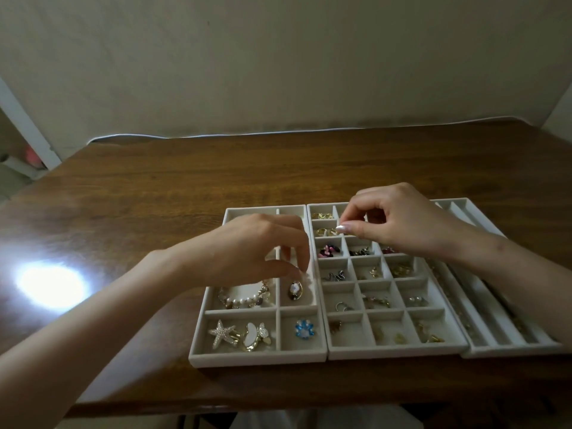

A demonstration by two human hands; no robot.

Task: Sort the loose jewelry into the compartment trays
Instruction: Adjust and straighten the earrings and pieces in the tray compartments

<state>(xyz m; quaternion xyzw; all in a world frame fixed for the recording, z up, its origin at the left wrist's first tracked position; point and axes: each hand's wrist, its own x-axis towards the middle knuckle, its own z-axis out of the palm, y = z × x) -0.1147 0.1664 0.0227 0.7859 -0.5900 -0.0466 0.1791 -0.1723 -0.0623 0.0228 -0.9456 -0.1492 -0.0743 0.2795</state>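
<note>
Three pale compartment trays stand side by side on the wooden table: a left tray [198, 345], a middle tray [399, 351] and a right tray [510, 351]. My left hand [247, 246] hovers over the left tray and pinches the top loop of an oval gold pendant [295, 290], which hangs into the middle right compartment. My right hand [402, 218] is above the far end of the middle tray, over the gold rings [325, 232]. Its thumb and forefinger are drawn together; what lies between them is hidden.
The left tray also holds a pearl bracelet [244, 300], a starfish brooch [221, 332] and a blue flower piece [304, 329]. Small earrings fill several compartments of the middle tray. A bright light glare [51, 284] lies on the table [154, 187] at left. A wall rises behind.
</note>
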